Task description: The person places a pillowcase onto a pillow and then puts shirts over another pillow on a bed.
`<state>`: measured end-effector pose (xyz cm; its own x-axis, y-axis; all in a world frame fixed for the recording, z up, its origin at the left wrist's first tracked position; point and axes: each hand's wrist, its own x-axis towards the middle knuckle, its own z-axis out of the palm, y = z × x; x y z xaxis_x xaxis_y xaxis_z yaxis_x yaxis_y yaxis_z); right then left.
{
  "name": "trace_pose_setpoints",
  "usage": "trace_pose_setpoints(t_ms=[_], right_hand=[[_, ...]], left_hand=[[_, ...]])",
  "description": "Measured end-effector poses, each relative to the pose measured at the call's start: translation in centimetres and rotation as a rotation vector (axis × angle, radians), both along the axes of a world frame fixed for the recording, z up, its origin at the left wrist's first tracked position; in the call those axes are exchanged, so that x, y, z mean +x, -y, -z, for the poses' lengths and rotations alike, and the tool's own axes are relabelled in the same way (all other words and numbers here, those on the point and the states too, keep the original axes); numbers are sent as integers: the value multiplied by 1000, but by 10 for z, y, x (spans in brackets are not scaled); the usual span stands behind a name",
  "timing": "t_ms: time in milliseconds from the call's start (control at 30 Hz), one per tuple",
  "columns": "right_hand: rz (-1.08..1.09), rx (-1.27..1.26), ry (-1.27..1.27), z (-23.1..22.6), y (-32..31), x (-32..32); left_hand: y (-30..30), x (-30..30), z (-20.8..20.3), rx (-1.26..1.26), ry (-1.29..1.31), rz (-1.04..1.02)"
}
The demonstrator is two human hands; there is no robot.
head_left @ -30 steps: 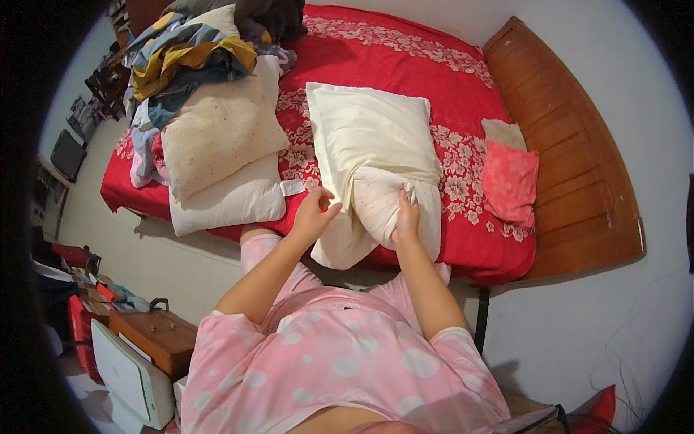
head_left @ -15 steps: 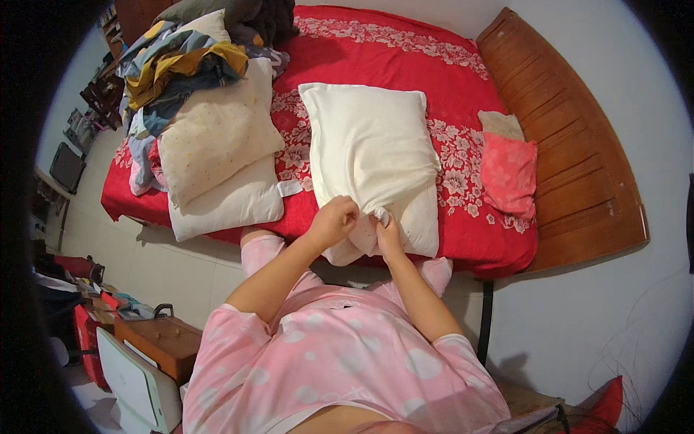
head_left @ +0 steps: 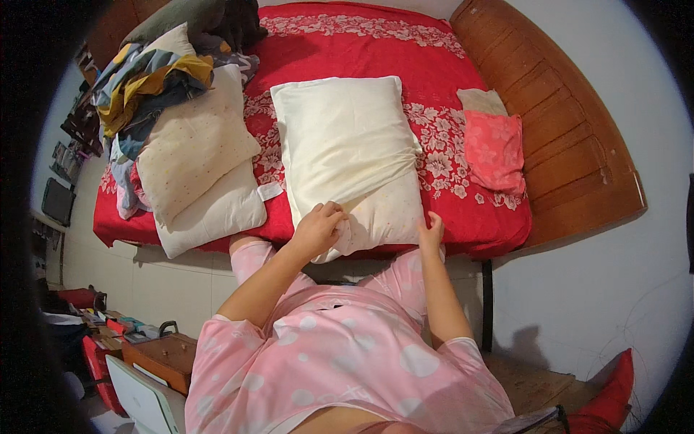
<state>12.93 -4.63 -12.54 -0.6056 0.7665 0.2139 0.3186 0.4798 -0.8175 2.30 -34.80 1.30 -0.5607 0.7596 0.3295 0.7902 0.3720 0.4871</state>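
A white pillowcase [head_left: 340, 137] covers most of a pale speckled pillow [head_left: 387, 213] lying in front of me on the bed. The pillow's near right part shows bare beyond the slanting edge of the case. My left hand [head_left: 316, 231] is closed at the near left, its curled fingers on the edge of the pillowcase; part of the grip is hidden. Beside the pillow's near right corner, my right hand [head_left: 431, 235] is open, fingers apart, with nothing in it.
Two more pillows, one speckled [head_left: 191, 155] and one white [head_left: 217, 217], lie stacked at left under crumpled bedding [head_left: 155, 83]. A pink folded cloth [head_left: 494, 152] rests by the wooden headboard [head_left: 557, 123]. The red floral bedspread [head_left: 340, 50] covers the bed.
My right hand has let go of the bunched white cloth and moved right, opening. The pillowcase edge now lies flatter, showing more of the speckled pillow. My view has shifted slightly.
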Motion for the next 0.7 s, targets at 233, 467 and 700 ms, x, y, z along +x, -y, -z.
trace_pose_setpoints(t_ms=[233,467,700], right_hand=[[-19,-762,60,-33,28,17],[-423,-88,-137,-109,105,-41],[-676,-51,-134,-122,129,-63]], left_hand=[[-4,-2,8,-153,202,-58],[-26,-3,2,-130,180,-91],[-38,-8,1,-152,-74,-318]])
